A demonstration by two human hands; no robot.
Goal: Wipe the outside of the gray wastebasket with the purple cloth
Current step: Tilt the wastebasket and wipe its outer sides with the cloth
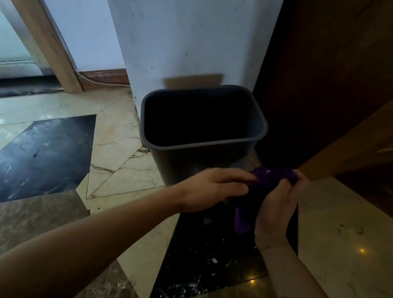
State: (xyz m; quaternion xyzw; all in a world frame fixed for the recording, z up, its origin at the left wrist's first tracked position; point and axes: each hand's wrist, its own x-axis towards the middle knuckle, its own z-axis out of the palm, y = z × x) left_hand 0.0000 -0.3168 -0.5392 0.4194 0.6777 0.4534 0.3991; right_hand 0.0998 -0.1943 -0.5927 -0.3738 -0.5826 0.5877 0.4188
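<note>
Marble floor (120, 136): gray wastebasket (176, 169) standing upright against wall (183, 30).

A scuffed white wall (183, 30) rises beyond the grip, a dark wooden door (332, 67) to its right, patterned marble floor (119, 141) beneath.

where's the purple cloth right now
In the head view the cloth is bunched between both hands, right hand gripping it, left hand touching it, just before the wastebasket.
</note>
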